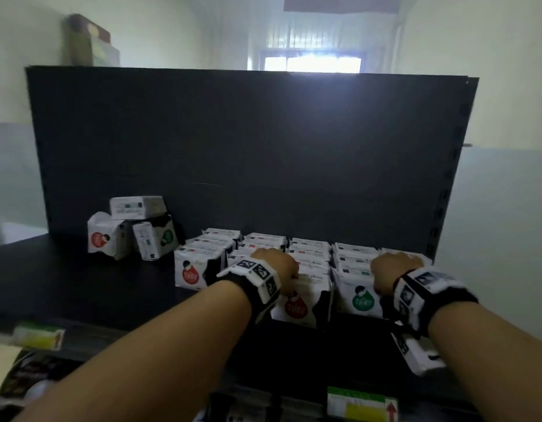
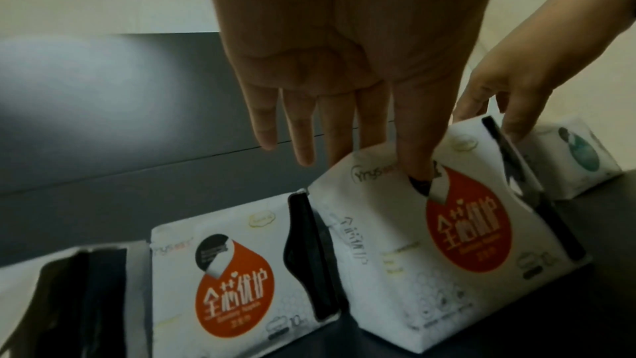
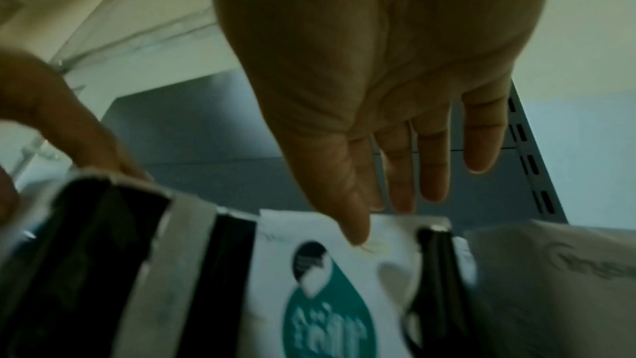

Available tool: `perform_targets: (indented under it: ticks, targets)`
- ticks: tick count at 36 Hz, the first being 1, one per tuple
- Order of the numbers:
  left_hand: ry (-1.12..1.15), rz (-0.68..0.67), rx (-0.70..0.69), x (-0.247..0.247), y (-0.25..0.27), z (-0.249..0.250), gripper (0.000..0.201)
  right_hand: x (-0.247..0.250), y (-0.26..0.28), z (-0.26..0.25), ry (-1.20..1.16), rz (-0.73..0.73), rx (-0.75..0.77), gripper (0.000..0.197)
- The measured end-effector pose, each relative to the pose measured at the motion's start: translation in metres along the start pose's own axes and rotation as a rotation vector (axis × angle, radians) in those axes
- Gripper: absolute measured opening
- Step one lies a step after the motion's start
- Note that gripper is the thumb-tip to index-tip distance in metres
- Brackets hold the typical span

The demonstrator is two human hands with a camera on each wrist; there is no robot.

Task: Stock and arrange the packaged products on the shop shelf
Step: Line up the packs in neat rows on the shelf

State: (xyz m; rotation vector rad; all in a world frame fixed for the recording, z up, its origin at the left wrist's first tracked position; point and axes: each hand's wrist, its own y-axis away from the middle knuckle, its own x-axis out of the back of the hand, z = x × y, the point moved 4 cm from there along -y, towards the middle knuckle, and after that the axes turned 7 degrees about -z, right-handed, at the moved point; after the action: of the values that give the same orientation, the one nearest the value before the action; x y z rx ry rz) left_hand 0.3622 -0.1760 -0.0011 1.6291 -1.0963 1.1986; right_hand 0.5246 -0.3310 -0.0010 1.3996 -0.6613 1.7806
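Observation:
Rows of white packs (image 1: 309, 248) fill the right half of a black shelf (image 1: 81, 284). My left hand (image 1: 289, 274) holds the top of the front red-label pack (image 1: 294, 309). In the left wrist view the left hand (image 2: 389, 132) has its thumb on the face of this red-label pack (image 2: 464, 227) and fingers behind its top edge; the pack leans. My right hand (image 1: 391, 269) holds the front green-label pack (image 1: 361, 300) the same way. In the right wrist view the right hand (image 3: 378, 217) has its thumb on that green-label pack (image 3: 327, 309).
Another red-label pack (image 1: 192, 271) stands at the left end of the rows. A loose pile of three packs (image 1: 132, 233) lies further left against the black back panel (image 1: 233, 147). Price tags (image 1: 361, 406) line the lower shelf edge.

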Motion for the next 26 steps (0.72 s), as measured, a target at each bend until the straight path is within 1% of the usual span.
perform_targets:
  ticks: [4, 7, 12, 15, 19, 21, 26]
  targets:
    - [0.164, 0.0, -0.014, -0.001, 0.007, -0.01, 0.037, 0.03, 0.018, -0.013, -0.158, 0.073, -0.006, 0.042]
    - [0.282, 0.044, 0.0, 0.005, 0.019, -0.025, 0.046, 0.059, 0.035, -0.034, -0.286, 0.144, 0.064, 0.036]
    - [0.364, 0.135, 0.045, 0.01, 0.046, -0.068, 0.048, 0.095, 0.059, -0.094, -0.433, 0.259, 0.239, 0.023]
    - [0.407, 0.171, 0.086, 0.003, 0.065, -0.103, 0.045, 0.11, 0.073, -0.139, -0.455, 0.309, 0.34, 0.019]
    - [0.425, 0.205, 0.143, -0.011, 0.087, -0.158, 0.037, 0.124, 0.085, -0.202, -0.451, 0.308, 0.449, 0.02]
    - [0.42, 0.229, 0.189, -0.019, 0.099, -0.191, 0.036, 0.131, 0.087, -0.233, -0.443, 0.307, 0.477, 0.02]
    - [0.442, 0.227, 0.254, -0.04, 0.128, -0.277, 0.03, 0.149, 0.083, -0.31, -0.495, 0.275, 0.492, 0.019]
